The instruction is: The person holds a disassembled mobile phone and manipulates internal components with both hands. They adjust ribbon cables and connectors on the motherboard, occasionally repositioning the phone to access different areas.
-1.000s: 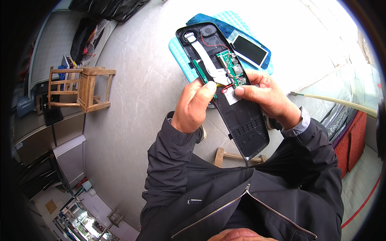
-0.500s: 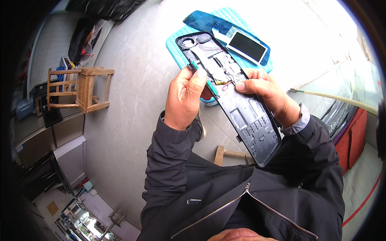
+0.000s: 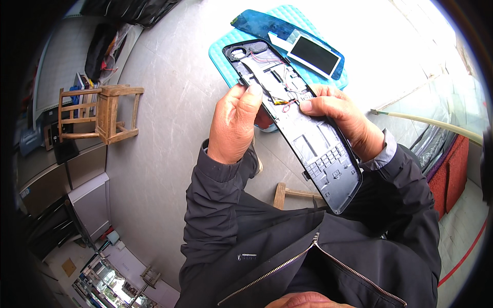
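Note:
Both my hands hold a long black plastic casing (image 3: pixel 322 154), its open inside turned up and its length slanting from far left to near right. My left hand (image 3: pixel 231 126) grips the left edge, the thumb lying on the rim. From the right edge my right hand (image 3: pixel 341 115) pinches it, with the thumb pressed on the inside beside thin wires (image 3: pixel 287 102). A round speaker (image 3: pixel 258 47) sits at the far end next to a ring-shaped opening (image 3: pixel 237 53). A pale flat cable (image 3: pixel 259 75) runs along the inside. Fingers under the casing are mostly hidden.
Beyond the casing, a light-blue padded stool (image 3: pixel 218 54) carries a dark-blue glossy panel (image 3: pixel 257 23) and a white-framed small screen (image 3: pixel 314 56). A wooden chair (image 3: pixel 105 113) stands at left. At right are a pale pole (image 3: pixel 426 121) and a red mat (image 3: pixel 452 172).
The green strip along the casing's left edge by my left thumb no longer shows. The casing has tilted slightly, showing a brighter inside. Both hands keep their grip.

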Demonstrator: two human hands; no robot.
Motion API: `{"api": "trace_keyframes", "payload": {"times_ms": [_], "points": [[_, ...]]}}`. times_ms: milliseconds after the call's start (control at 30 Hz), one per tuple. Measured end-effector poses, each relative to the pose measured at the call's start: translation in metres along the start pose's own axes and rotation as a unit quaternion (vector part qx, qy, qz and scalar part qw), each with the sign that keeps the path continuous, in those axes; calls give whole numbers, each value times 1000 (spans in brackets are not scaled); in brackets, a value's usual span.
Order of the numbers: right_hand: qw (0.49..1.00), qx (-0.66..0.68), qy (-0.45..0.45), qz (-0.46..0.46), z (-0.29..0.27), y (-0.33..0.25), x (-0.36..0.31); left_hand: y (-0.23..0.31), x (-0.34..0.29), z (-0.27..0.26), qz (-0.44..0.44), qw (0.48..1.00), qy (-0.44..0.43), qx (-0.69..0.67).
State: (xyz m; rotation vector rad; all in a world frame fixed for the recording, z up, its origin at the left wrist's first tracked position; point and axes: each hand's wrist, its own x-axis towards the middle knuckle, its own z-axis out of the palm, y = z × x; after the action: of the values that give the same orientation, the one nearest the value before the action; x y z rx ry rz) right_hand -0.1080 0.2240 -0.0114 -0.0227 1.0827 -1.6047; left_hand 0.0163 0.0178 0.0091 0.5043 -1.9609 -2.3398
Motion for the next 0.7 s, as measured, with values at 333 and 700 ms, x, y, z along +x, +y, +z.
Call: {"api": "trace_keyframes", "payload": {"times_ms": [333, 700], "points": [[998, 0, -58, -13, 0, -3, 0, 4, -1, 1, -22, 1000, 0, -13], [995, -69, -63, -33, -3, 2, 1, 4, -2, -1, -35, 997, -35, -53]]}}
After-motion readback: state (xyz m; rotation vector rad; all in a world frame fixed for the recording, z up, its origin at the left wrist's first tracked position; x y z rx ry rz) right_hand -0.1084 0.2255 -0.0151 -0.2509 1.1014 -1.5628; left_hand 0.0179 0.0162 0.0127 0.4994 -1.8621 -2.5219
